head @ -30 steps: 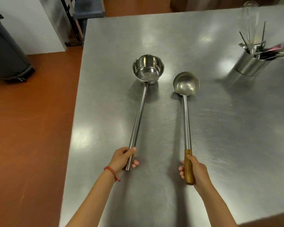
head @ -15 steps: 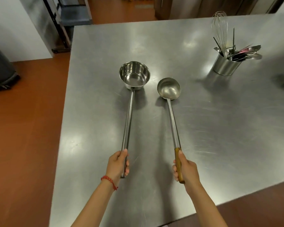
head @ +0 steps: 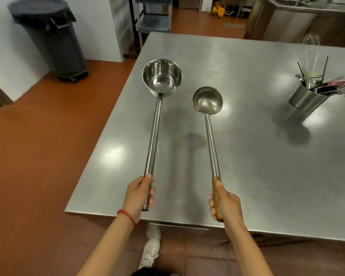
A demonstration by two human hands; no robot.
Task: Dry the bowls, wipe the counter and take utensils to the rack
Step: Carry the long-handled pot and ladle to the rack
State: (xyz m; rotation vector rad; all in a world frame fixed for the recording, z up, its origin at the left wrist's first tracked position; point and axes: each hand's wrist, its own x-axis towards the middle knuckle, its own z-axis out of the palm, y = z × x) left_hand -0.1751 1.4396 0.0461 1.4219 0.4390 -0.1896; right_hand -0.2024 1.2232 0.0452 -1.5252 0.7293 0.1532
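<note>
Head view. Left hand (head: 139,195) wraps steel handle end of deep dipper (head: 162,78); right hand (head: 226,206) wraps wooden grip of ladle (head: 207,100). Both utensils stretch forward from hands, bowls up, seemingly lifted off tabletop (head: 257,156).

Judged step: carrying utensils to rack. Keep long handles level and apart, bowls upright, grips firm at far ends.

Utensil crock (head: 307,98) with whisk (head: 310,54) far right of right hand; bin (head: 54,40) far left of left hand. Rack not identifiable.

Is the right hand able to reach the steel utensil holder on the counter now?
Probably not: the right hand grips the wooden-handled steel ladle, and the steel utensil holder stands far off.
</note>
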